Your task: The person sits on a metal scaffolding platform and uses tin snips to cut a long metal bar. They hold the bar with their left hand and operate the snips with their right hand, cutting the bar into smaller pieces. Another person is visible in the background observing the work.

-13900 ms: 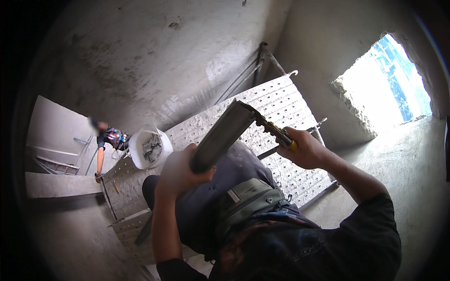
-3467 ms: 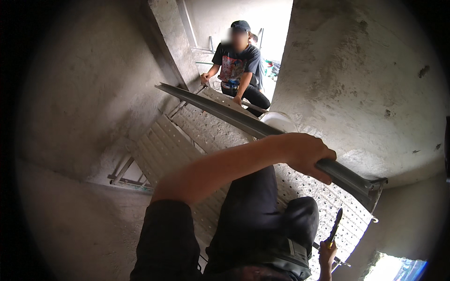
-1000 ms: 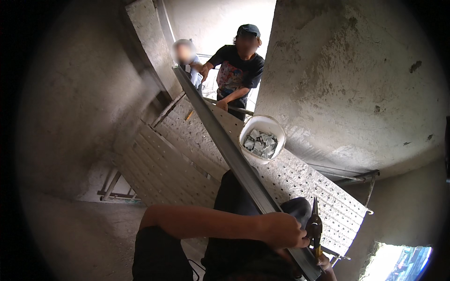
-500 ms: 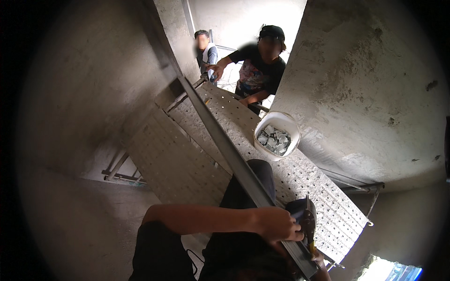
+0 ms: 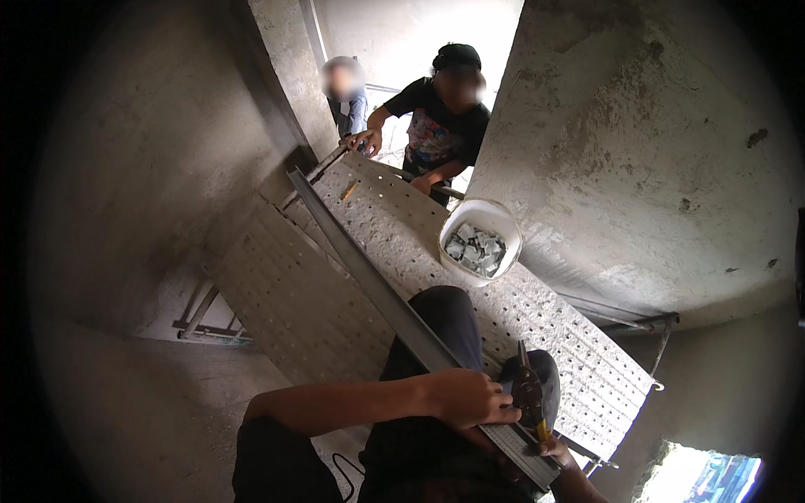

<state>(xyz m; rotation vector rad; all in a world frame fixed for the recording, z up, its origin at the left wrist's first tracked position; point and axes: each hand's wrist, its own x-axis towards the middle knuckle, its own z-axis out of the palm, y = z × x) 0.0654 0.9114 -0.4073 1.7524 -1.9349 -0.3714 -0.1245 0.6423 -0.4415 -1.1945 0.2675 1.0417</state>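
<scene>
A long grey metal channel (image 5: 360, 260) runs slantwise from the far end of the platform back to my lap. My left hand (image 5: 470, 398) is closed over its near part, with the fingers curled round the edge. In my right hand (image 5: 555, 451), low at the right, are snips (image 5: 528, 392) with dark jaws and a yellow handle, tips pointing away from me. They lie close beside the channel and my left fingers. A pale strip with fine marks (image 5: 503, 443) shows along the channel by my hands; what it is I cannot tell.
I sit on a perforated scaffold platform (image 5: 579, 360). A white bucket (image 5: 482, 210) of grey scraps stands ahead; a yellow-orange piece (image 5: 350, 191) lies beyond. One person (image 5: 440, 126) leans at the far end, another (image 5: 350, 109) behind. Bare walls (image 5: 662, 151) flank both sides.
The channel's far end has drawn back toward me and lower, off the wall corner. My left hand still grips it. The view has shifted slightly, and the far person's hand rests by the platform end.
</scene>
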